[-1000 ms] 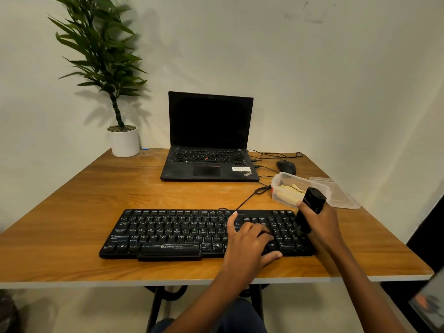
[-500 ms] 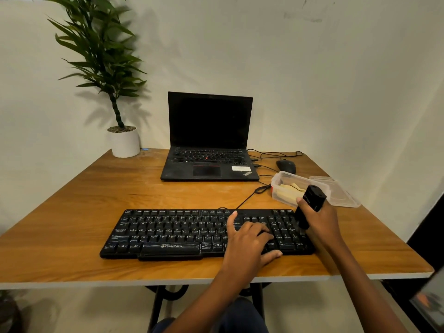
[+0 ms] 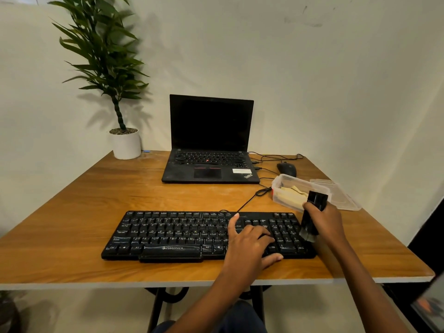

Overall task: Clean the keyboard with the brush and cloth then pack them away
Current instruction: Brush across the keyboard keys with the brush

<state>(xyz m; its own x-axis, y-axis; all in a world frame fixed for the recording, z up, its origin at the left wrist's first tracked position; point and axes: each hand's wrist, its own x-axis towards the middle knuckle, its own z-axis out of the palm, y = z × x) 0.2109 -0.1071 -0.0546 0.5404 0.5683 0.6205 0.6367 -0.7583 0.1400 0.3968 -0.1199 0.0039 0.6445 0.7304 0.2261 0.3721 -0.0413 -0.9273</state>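
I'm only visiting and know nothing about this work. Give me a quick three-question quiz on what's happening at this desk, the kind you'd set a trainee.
1. Pick one: what does the right hand grip? A) a black brush B) a mouse C) a plant pot
2. True or false: the yellow cloth lies in the clear container, and the lid is off, lying beside it.
3. Fill the gap: the left hand rests on the black ____.

Key: 1 A. 2 true. 3 keyboard.
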